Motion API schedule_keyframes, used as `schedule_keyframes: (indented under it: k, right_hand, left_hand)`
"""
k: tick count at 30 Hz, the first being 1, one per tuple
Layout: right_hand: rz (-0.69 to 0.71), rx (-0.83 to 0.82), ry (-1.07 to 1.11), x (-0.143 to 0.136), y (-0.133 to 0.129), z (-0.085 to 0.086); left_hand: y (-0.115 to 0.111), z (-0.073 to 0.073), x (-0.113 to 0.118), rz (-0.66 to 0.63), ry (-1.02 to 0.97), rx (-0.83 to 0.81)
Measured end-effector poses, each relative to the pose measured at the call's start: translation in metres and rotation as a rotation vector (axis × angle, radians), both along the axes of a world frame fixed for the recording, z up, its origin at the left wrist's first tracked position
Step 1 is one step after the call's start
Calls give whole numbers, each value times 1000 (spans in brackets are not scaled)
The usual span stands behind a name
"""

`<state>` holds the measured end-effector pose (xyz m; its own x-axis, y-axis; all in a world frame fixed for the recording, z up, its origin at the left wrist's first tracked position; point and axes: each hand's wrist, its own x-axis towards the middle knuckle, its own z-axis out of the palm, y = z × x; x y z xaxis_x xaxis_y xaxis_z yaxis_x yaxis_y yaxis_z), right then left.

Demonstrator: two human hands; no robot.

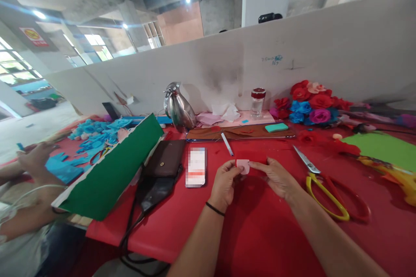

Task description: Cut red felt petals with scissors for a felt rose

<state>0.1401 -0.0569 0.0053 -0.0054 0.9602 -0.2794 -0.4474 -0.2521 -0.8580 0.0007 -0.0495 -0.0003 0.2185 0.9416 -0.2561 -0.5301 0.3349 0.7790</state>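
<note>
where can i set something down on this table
Bare patches of the red table: below the phone, between the purse and left forearm; another between both forearms. It's crowded at left, with the green board and blue scraps, and along the back, from jug to flowers.

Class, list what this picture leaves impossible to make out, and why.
- Phone screen: head view, pixelated.
- Space behind the green board: head view, hidden by it.
- Neighbouring person's head: head view, past the left edge.
- Pink piece's covered part: head view, under left hand.
- Blue writing: head view, too small.
</note>
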Motion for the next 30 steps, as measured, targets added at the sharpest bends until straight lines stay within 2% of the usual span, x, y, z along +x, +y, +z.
schedule_keyframes:
  k: [14, 21, 30]
  right_hand:
    - [19, 49, 50, 2, 1, -3]
    - [-18, -35, 37, 3, 1, 0]
    - [-41, 58, -29, -1, 0, -3]
  left_hand:
    - [0, 0, 0, -8, 8, -11]
    - [2, -4, 2, -13, 21, -15]
    - [1, -5, 2, 3, 29, -14]
